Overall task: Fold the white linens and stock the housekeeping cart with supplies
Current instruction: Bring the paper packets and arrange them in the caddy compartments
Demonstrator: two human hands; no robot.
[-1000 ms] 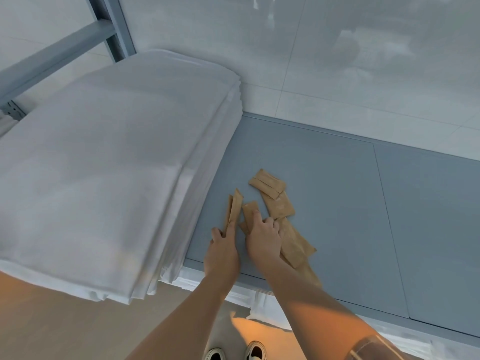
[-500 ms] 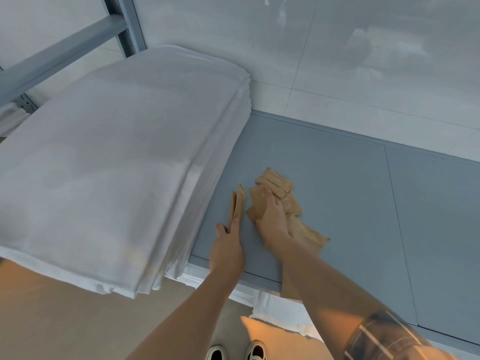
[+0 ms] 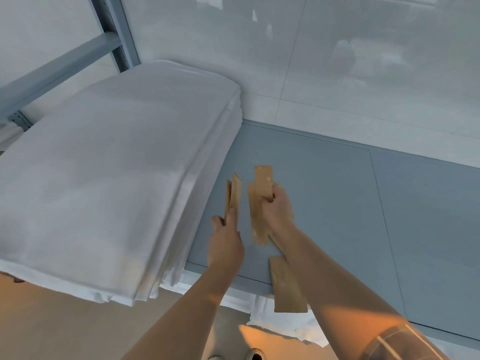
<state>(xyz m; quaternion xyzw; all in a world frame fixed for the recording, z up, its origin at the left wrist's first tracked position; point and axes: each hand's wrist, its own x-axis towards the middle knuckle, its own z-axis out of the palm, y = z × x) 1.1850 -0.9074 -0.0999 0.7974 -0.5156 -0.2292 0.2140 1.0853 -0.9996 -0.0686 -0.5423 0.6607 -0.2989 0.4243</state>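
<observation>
On the grey shelf (image 3: 324, 203) a thick stack of folded white linens (image 3: 111, 178) fills the left part, its back corner close to the wall and its front edge hanging out past the shelf's front edge. Just right of the stack's layered side, the left hand (image 3: 224, 242) pinches a couple of thin brown paper packets (image 3: 233, 196) on edge, thumb on one face and fingers on the other, so they stand upright above the shelf and near the linens without touching them. A narrow gap away, the right hand (image 3: 276, 211) has its fingers curled round another brown packet (image 3: 263, 181), gripping its lower part while the top sticks up free. Under that hand more brown packets (image 3: 257, 224) lie flat on the shelf, and one long packet (image 3: 287, 287) lies at the front edge with its near end jutting out past the edge, partly hidden by the right forearm. To the right of the hands the shelf runs on bare and flat up to the wall (image 3: 337, 61), crossed by one thin seam. Behind the linens a grey metal frame (image 3: 117, 40) rises at the back left corner. Below the front edge, white cloth (image 3: 285, 328) shows on a lower level, and the toes of two shoes (image 3: 255, 355) show on the floor.
</observation>
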